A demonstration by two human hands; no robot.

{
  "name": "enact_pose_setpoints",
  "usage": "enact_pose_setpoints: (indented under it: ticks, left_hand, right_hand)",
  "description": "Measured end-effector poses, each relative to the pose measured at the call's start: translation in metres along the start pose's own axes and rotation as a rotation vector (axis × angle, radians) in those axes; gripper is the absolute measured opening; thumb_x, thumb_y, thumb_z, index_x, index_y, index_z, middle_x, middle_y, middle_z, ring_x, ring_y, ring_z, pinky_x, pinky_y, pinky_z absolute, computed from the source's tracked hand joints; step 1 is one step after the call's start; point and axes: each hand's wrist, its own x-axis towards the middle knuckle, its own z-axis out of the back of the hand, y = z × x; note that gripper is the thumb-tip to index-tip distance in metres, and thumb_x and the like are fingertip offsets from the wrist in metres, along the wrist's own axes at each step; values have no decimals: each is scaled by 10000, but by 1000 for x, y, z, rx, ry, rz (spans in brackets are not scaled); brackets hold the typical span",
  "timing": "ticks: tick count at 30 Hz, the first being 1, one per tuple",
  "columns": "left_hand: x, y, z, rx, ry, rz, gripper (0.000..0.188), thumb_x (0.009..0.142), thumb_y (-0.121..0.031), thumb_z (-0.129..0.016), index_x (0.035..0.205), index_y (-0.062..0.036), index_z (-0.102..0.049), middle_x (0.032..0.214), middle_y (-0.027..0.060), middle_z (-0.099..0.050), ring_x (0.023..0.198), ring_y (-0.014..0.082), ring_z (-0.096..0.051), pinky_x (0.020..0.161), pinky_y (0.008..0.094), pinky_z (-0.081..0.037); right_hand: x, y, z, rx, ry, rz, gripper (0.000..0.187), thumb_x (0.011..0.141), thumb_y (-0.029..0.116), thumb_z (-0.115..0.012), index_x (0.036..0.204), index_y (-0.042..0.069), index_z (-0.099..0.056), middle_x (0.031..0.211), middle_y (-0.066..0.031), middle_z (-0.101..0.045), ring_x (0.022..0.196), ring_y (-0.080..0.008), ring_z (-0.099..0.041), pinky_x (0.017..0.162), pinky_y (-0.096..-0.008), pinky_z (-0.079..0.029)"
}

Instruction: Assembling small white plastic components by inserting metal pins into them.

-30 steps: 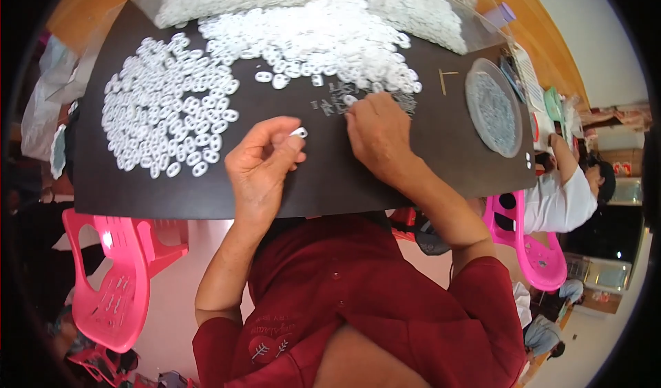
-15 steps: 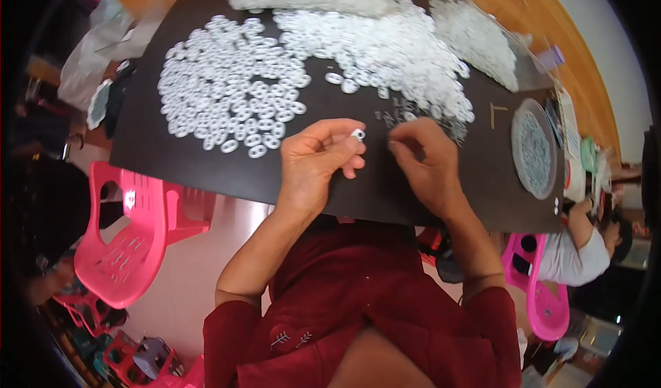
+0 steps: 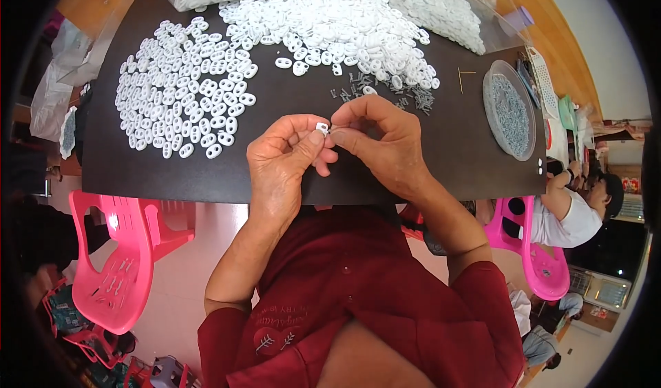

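- Oval piece (image 3: 322, 126): small, white plastic, pinched between the fingertips of both hands, held just above the black mat near its front edge.
- Pins (image 3: 385, 93): small grey metal bits, scattered loose on the mat just beyond the hands.

At your right you see a round clear dish (image 3: 509, 109) of small grey parts on the black tabletop (image 3: 454, 154). A pink chair (image 3: 113, 264) stands below the tabletop's left edge, and another pink chair (image 3: 533, 264) stands at the right, beside a seated person in white (image 3: 568, 216).
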Motion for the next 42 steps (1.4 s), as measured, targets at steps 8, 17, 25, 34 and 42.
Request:
enact_pose_setpoints:
  ticks: [8,17,25,34,42]
  left_hand:
    - [-1,3,3,-9,-25,2,135,877,-65,-585,949,49,-599,784,100,-641,599,124,-581,511,214,-438]
    - [-1,5,5,19,-32,-28,129,875,-61,-586,945,46,-601,775,87,-633,599,113,-571,516,211,-439]
    - [-8,13,0,188,-99,-153,124,884,-84,-584,945,21,-606,774,44,-617,612,89,-554,528,195,-434]
    - [-4,7,3,63,-124,-154,131,894,-49,-560,988,33,-601,774,38,-614,627,65,-557,524,179,-438]
    - [-8,12,1,173,-140,-202,142,887,-43,-565,995,40,-606,797,52,-623,636,87,-565,530,197,-444]
  right_hand:
    - [-1,-2,-4,-77,-7,56,137,770,4,-663,898,6,-614,831,-37,-628,761,-89,-605,688,-231,-480]
    - [2,0,-6,-129,3,72,129,758,8,-671,876,7,-620,807,-25,-625,736,-77,-571,674,-225,-467]
    - [3,-1,-13,-117,-15,53,139,746,11,-684,869,6,-620,801,-21,-625,740,-65,-559,676,-219,-463]
    - [1,-2,-17,93,-23,9,157,785,11,-676,928,2,-611,861,-24,-621,785,-75,-578,720,-221,-479]
    - [0,-8,-20,-1,-46,45,147,796,-10,-645,937,-1,-606,855,-14,-612,761,-58,-558,683,-204,-462]
